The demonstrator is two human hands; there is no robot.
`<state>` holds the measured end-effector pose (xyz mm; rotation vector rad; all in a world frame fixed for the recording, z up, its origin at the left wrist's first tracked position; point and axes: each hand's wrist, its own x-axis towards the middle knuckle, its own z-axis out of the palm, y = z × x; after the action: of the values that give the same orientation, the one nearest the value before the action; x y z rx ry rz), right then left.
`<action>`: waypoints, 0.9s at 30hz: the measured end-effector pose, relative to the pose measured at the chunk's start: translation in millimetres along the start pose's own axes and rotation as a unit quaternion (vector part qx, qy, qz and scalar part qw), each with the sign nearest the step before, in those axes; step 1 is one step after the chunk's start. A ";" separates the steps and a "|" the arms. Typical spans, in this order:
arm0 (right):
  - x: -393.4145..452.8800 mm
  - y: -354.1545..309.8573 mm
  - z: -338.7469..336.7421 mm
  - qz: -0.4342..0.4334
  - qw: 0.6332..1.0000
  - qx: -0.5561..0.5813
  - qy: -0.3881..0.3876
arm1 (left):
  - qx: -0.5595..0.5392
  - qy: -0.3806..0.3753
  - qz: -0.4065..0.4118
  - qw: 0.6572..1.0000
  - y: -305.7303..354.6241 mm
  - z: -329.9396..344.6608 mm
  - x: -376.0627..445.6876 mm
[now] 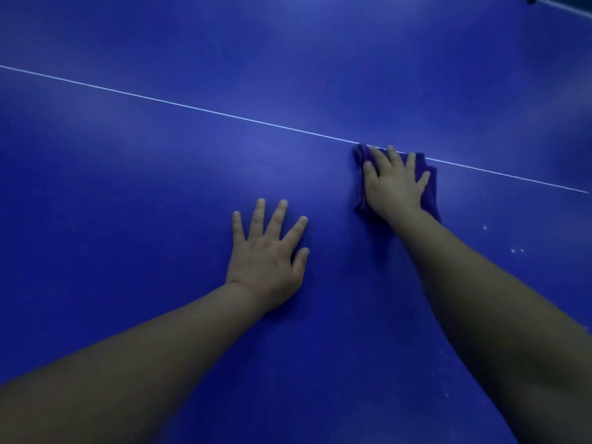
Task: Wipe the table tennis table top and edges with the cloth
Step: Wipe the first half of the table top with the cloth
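Head view: R hand (395, 184) flat, fingers spread, pressing cloth (429, 187) on table (160, 155) at white line (192, 107). L hand (267, 251) flat on table, holding nothing, near R.

We see two bare forearms entering from the lower corners of the frame, one from the lower left, one from the lower right. Neither carries a sleeve, watch, band or ring that we can make out. Our left hand (266, 261) sits near the centre of the frame, our right hand (392, 184) right of centre; both show short, unpainted fingernails in dim bluish light.
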<state>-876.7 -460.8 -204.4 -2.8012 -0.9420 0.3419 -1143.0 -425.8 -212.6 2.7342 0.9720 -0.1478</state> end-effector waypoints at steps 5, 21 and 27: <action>-47.0 -2.9 9.2 -0.195 0.980 -0.043 -0.025 | 0.001 0.014 -0.024 1.000 13.3 6.7 1.6; -0.2 25.8 -3.4 -0.103 0.994 -0.026 -0.011 | 0.009 0.024 -0.026 0.999 16.3 7.6 0.1; -112.1 86.7 -4.8 -0.237 0.969 -0.057 -0.050 | 0.020 0.017 -0.026 0.999 15.3 8.0 0.0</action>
<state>-912.6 -597.9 -201.4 -2.5545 -1.6510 0.3675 -1133.5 -439.4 -217.4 2.7567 1.0609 -0.1301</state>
